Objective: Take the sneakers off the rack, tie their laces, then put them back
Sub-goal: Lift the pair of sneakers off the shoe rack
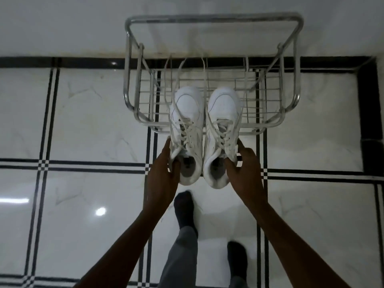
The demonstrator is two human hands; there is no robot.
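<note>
Two white sneakers sit side by side, toes pointing away from me, over the front edge of a metal wire rack [214, 18]. My left hand [164, 169] grips the heel collar of the left sneaker [187, 113], thumb inside the opening. My right hand [244, 165] grips the heel collar of the right sneaker [223, 113] the same way. The heels stick out past the rack's front rail. Both pairs of laces [172, 80] are untied and trail loose toward the back of the rack.
The rack stands against a white wall [62, 23] on a glossy white tiled floor [93, 125] with black stripe borders. My two feet in dark socks [184, 210] stand on the floor just below the sneakers.
</note>
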